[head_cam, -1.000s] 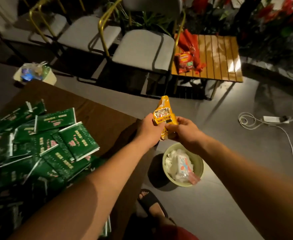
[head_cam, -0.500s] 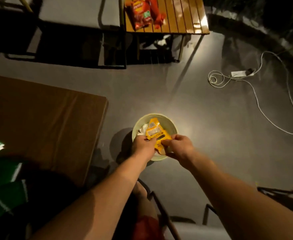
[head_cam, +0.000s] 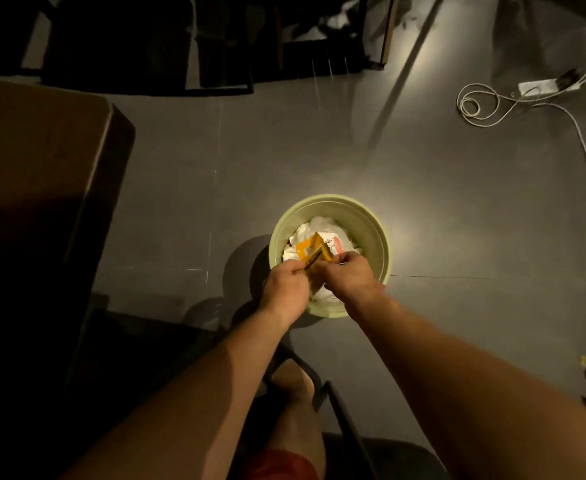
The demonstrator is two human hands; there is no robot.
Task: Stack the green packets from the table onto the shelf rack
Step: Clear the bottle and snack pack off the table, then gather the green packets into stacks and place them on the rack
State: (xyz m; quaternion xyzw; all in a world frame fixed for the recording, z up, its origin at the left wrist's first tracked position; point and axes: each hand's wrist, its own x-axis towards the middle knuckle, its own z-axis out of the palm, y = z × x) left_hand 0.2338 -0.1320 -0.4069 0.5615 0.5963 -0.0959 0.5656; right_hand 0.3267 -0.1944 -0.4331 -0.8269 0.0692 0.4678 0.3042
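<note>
Grey smooth floor (head_cam: 187,174), dimly lit, spot-lit at centre. Far left: dark brown wooden table (head_cam: 35,161), only its bare corner in view; no green packets visible anywhere, so presumably further left on that table, out of view. No shelf rack visible either. Centre: pale green round plastic waste bin (head_cam: 381,237) on the floor, holding white crumpled wrappers. Directly above the bin: small yellow foil sachet (head_cam: 311,247), long axis running away from the body, tilted slightly left. Left hand (head_cam: 284,289) pinching the sachet's near left edge, fingers curled. Right hand (head_cam: 348,275) pinching the near right edge, fingers curled. Both hands equally near the sachet, touching it. Far right: white coiled power cable (head_cam: 475,105) on the floor, well apart. Judgement: sachet disposal pending; return to the packets requires a turn leftward, left hand nearer the table.
</note>
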